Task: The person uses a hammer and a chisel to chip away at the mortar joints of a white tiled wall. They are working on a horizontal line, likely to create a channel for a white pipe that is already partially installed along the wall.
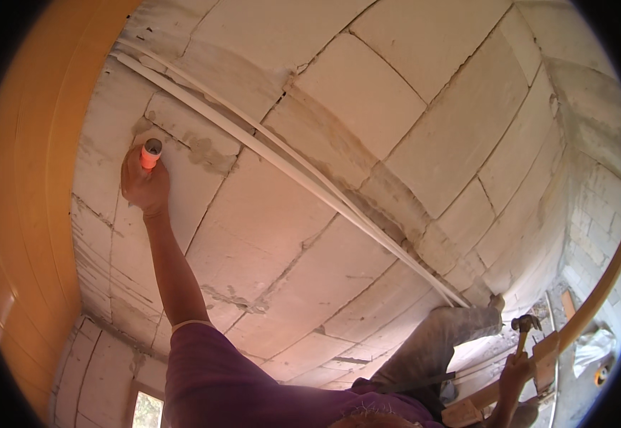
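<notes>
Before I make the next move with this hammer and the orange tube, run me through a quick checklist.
1. Left hand grips the orange tube: ok, fingers wrapped around it.
2. Right hand holds the hammer: ok, gripped by the handle, head up.
3. Tube clear of the two white pipes: ok, they run above and to its right, apart from it.
4. Tube set square against the block wall: cannot tell from this angle.
5. Hammer lined up with the tube: not ok, it is low on the right, far across the wall from it.
</notes>
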Demonstrator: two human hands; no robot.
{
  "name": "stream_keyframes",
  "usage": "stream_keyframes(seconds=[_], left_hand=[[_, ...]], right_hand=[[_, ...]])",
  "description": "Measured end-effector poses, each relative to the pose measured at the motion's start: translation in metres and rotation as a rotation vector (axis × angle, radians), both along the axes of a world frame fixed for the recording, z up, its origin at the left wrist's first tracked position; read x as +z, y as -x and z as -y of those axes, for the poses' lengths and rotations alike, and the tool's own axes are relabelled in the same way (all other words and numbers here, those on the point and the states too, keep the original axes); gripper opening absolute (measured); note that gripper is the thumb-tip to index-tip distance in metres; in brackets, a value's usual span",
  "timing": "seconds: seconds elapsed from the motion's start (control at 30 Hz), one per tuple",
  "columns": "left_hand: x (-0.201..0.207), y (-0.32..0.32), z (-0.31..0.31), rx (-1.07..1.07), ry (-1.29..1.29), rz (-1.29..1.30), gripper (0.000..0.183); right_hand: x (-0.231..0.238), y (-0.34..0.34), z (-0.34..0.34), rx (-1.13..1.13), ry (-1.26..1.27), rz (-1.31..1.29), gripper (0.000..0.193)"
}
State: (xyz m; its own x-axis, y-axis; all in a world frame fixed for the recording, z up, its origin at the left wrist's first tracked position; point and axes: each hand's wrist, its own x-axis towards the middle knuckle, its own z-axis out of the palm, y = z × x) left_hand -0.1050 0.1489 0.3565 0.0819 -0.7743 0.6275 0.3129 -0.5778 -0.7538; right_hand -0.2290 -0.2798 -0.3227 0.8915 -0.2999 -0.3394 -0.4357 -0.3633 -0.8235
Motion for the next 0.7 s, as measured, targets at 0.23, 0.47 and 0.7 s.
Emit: stream_keyframes(seconds=[0.23, 0.47, 0.7], left_hand=[[-0.004, -0.007, -0.001, -0.005, -0.029, -0.007, 0.026], [-0.006, -0.002, 0.002, 0.041, -0.084, 0.013, 0.026], [0.007, 0.007, -0.019, 0.068, -0.115, 0.041, 0.024]], right_hand=[[-0.043, 0.019, 0.005, 0.116, 0.055, -0.065, 0.027], [-0.073, 0.043, 0.019, 0.129, 0.13, -0.151, 0.027], [-0.081, 0.054, 0.026, 0.141, 0.171, -0.218, 0.028]])
